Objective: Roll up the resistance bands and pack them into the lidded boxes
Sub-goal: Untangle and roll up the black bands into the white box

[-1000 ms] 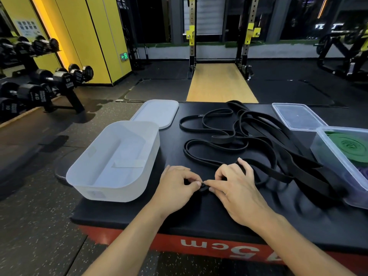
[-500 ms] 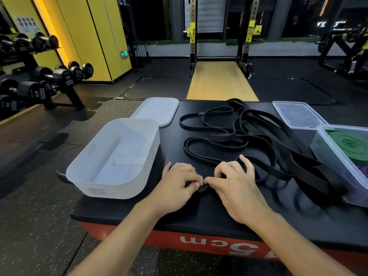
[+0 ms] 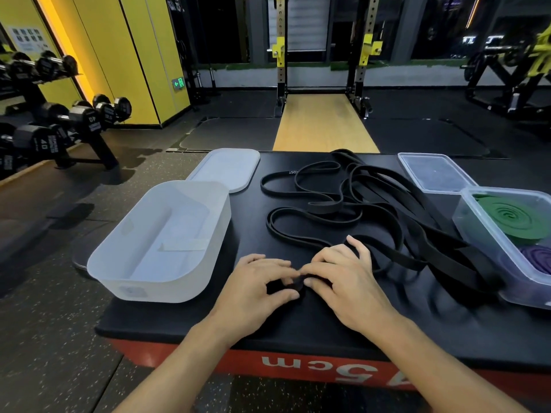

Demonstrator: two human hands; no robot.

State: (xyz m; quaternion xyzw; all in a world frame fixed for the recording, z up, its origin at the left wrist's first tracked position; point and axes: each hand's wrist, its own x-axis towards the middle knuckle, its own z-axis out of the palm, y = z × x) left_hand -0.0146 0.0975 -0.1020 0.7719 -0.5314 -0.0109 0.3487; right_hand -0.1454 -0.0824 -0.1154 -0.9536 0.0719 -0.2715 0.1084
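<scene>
Several black resistance bands (image 3: pixel 351 201) lie tangled across the black platform. Near its front, my left hand (image 3: pixel 259 284) and my right hand (image 3: pixel 343 275) meet over one band's end, a small tight black coil (image 3: pixel 293 286) pinched between the fingertips of both. An open white box (image 3: pixel 161 242) stands empty to the left, its white lid (image 3: pixel 226 168) lying behind it. At the right a clear box (image 3: pixel 489 257) holds a rolled green band (image 3: pixel 512 219) and a rolled purple band (image 3: pixel 536 257).
A clear lid (image 3: pixel 435 174) lies behind the clear box. The platform (image 3: pixel 298 323) has a red front edge with "45cm" printed on it. A dumbbell rack (image 3: pixel 50 126) stands on the left, a squat rack (image 3: pixel 325 61) beyond the platform.
My fingers have shifted on the small coil, the left thumb now spread below it. The hands stay in the same spot and the loose bands have barely moved.
</scene>
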